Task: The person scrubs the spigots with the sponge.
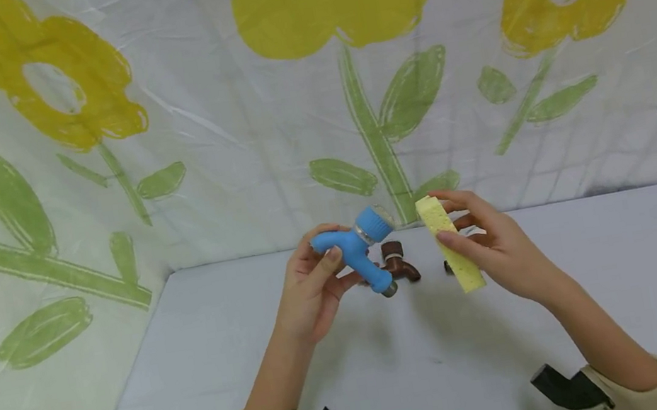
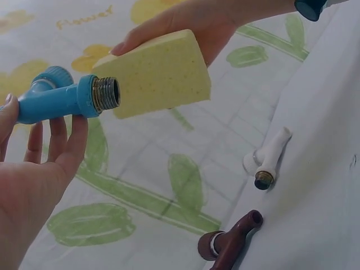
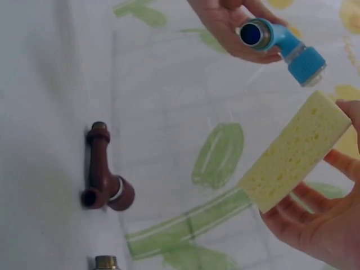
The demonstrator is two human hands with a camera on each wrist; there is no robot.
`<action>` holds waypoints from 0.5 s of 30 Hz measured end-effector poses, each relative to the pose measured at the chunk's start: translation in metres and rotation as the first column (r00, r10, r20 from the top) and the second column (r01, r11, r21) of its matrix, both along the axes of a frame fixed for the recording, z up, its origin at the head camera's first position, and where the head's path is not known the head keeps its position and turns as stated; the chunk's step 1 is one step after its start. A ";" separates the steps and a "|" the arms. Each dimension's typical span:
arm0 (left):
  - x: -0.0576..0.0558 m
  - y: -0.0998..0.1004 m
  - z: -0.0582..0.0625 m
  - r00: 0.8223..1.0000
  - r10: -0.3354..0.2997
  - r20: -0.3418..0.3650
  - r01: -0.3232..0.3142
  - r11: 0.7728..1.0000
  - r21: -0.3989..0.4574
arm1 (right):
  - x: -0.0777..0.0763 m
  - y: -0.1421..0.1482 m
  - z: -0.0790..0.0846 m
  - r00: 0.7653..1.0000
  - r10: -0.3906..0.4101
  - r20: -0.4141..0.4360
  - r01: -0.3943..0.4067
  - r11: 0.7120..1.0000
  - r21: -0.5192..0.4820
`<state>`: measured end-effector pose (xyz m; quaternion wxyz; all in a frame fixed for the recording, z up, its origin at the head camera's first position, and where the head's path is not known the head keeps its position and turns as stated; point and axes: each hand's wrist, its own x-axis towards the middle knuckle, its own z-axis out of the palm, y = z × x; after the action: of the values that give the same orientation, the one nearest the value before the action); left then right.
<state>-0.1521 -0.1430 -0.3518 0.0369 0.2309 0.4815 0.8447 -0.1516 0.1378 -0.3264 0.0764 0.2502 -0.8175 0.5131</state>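
My left hand (image 1: 307, 298) grips a blue plastic tap (image 1: 351, 247) between thumb and fingers, raised above the table. Its ribbed knob points up to the right, and in the left wrist view a threaded metal end faces the sponge. Opposite it, my right hand (image 1: 507, 255) pinches a pale yellow block sponge (image 1: 456, 253) by its sides, thumb on the near face. In the head view a gap separates tap and sponge; the left wrist view shows the tap's threaded end overlapping the sponge.
Behind the hands a brown tap (image 1: 399, 267) lies on the white table (image 1: 225, 365). Near it, a white tap (image 2: 272, 157) with a threaded end lies by the back edge, mostly hidden in the head view. A flower-printed sheet (image 1: 228, 142) hangs behind the table.
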 end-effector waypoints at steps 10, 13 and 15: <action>-0.008 -0.009 0.000 0.996 0.079 -0.044 -0.079 0.997 -0.013 | 0.001 0.024 -0.006 0.998 -0.068 0.003 0.068 0.993 0.098; -0.010 -0.012 0.000 0.991 0.123 -0.045 -0.125 0.991 -0.040 | 0.002 0.031 -0.008 0.996 -0.092 -0.007 0.092 0.987 0.129; -0.011 -0.015 0.000 0.988 0.154 -0.034 -0.155 0.986 -0.056 | 0.002 0.036 -0.011 0.994 -0.104 -0.015 0.105 0.985 0.138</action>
<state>-0.1633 -0.1583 -0.3519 -0.0291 0.2041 0.5231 0.8270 -0.1498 0.1738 -0.3372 0.0891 0.2136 -0.8628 0.4494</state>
